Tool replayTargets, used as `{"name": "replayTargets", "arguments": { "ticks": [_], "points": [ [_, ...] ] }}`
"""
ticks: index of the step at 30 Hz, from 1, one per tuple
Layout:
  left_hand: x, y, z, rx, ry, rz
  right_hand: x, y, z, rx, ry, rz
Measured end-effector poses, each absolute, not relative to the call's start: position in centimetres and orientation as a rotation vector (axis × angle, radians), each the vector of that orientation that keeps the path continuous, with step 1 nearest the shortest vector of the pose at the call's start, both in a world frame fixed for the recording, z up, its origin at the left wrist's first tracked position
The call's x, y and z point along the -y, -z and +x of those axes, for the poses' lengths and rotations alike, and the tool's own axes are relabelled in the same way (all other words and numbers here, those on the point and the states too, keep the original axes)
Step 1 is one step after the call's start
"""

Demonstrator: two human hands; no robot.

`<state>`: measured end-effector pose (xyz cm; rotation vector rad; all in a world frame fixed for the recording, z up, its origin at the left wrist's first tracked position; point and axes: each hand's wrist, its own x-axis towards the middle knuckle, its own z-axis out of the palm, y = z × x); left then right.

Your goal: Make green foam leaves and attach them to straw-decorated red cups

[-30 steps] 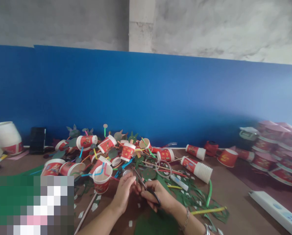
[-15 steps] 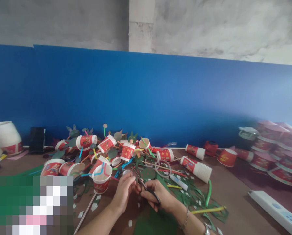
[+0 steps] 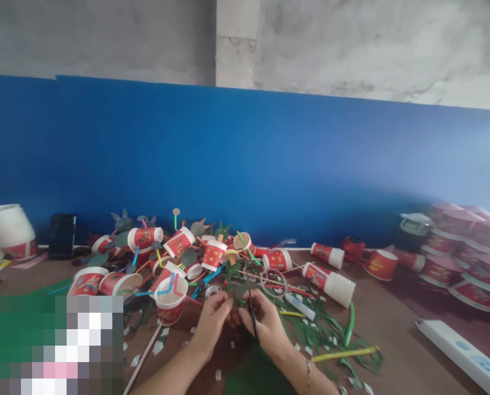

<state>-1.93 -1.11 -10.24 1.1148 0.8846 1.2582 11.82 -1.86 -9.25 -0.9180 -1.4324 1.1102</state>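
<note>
My right hand (image 3: 267,323) grips black-handled scissors (image 3: 251,310), their blades pointing up and away from me. My left hand (image 3: 212,321) is closed in a pinch just left of the blades, holding a small dark green paper piece (image 3: 237,296) that I can barely make out. Both hands meet over a brown table (image 3: 393,340), above a green paper sheet (image 3: 253,376) at the near edge. Green offcuts and white scraps lie around them.
A heap of red paper cups with coloured straws and green leaf shapes (image 3: 175,258) lies behind my hands. Stacked cups (image 3: 331,282) lie to the right, red bowls (image 3: 467,247) far right. A white power strip (image 3: 462,351), a white bucket (image 3: 10,230) and a blue wall panel (image 3: 245,164) border the table.
My right hand has turned the scissors from a leftward slant to nearly upright. Both hands have shifted slightly away from me and closer together.
</note>
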Motion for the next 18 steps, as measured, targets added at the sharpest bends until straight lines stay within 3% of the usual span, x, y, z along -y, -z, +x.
{"name": "replayTargets", "arguments": {
  "ticks": [3, 9, 14, 18],
  "points": [
    [1.3, 9.9, -1.7, -0.905, -1.219, 1.145, 1.6, 9.3, 12.0, 1.449, -1.033, -0.955],
    [1.3, 10.2, -1.6, -0.869, -1.095, 1.151, 0.6, 9.4, 12.2, 1.484, -1.357, -1.000],
    [1.3, 10.2, -1.8, -0.784, -1.087, 1.029, 0.1, 9.6, 13.1, 1.406, -1.368, -1.044],
    [1.4, 9.6, -2.0, -0.755, -1.148, 0.904, -0.1, 9.8, 14.4, 1.378, -1.586, -0.934]
  ]
}}
